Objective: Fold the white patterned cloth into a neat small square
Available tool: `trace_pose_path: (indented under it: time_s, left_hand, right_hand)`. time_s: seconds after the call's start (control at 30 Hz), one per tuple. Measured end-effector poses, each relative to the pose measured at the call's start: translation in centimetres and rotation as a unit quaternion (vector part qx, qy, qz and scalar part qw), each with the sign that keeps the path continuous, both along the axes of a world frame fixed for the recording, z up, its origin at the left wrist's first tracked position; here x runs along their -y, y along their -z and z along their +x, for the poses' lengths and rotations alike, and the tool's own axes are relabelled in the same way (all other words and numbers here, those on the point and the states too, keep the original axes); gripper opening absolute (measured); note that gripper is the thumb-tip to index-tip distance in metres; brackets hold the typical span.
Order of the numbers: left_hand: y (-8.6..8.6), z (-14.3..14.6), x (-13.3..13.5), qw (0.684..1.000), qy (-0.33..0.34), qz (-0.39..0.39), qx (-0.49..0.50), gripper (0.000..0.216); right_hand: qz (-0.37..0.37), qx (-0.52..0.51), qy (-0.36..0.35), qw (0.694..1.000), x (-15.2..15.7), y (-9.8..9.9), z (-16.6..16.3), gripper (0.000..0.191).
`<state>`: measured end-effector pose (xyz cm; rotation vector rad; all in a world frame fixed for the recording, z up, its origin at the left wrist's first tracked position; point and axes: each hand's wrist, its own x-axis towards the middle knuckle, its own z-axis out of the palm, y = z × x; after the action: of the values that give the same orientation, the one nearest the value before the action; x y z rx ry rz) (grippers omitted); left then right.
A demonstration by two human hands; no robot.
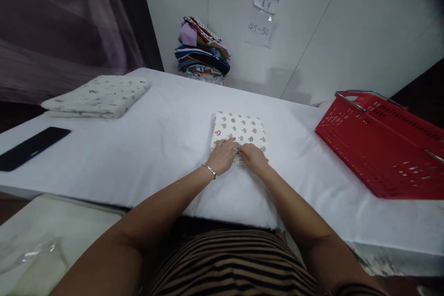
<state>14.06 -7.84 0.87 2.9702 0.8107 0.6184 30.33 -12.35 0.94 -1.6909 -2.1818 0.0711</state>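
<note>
A small folded white cloth with printed green and red motifs lies on the white-covered table in front of me. My left hand, with a bracelet at the wrist, rests on the cloth's near edge, fingers curled over it. My right hand sits right beside it, touching the left hand, fingers bent down on the same near edge. Both hands press or grip that edge; the fingertips are partly hidden.
A red plastic basket stands at the right. A larger folded patterned cloth lies at the back left, a black phone near the left edge. A stack of folded clothes leans on the wall with paper notes.
</note>
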Motion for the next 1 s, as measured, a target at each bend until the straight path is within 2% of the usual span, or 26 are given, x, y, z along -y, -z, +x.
trace_pose_path:
  time_s: [0.1, 0.33, 0.6, 0.77, 1.0]
  left_hand:
    - [0.1, -0.3, 0.4, 0.999, 0.006, 0.011, 0.033, 0.026]
    - [0.5, -0.6, 0.7, 0.997, -0.035, -0.023, 0.066, 0.022]
    - [0.5, -0.5, 0.3, 0.997, -0.028, -0.041, 0.060, 0.022]
    - [0.8, -2.0, 0.1, 0.989, -0.044, -0.058, 0.129, 0.013]
    - [0.6, -4.8, 0.4, 0.978, -0.079, -0.044, 0.186, 0.005]
  right_hand:
    - [0.005, -0.005, -0.011, 1.000, 0.2, -0.1, 0.0, 0.018]
    - [0.018, -0.025, -0.071, 0.997, 0.9, -0.5, 0.2, 0.021]
    - [0.002, -0.028, -0.043, 0.999, 0.6, -0.2, 0.2, 0.016]
    - [-0.009, -0.068, -0.030, 0.997, 0.4, -0.2, 0.2, 0.014]
    - [0.000, -0.064, -0.037, 0.997, 0.3, 0.2, 0.4, 0.016]
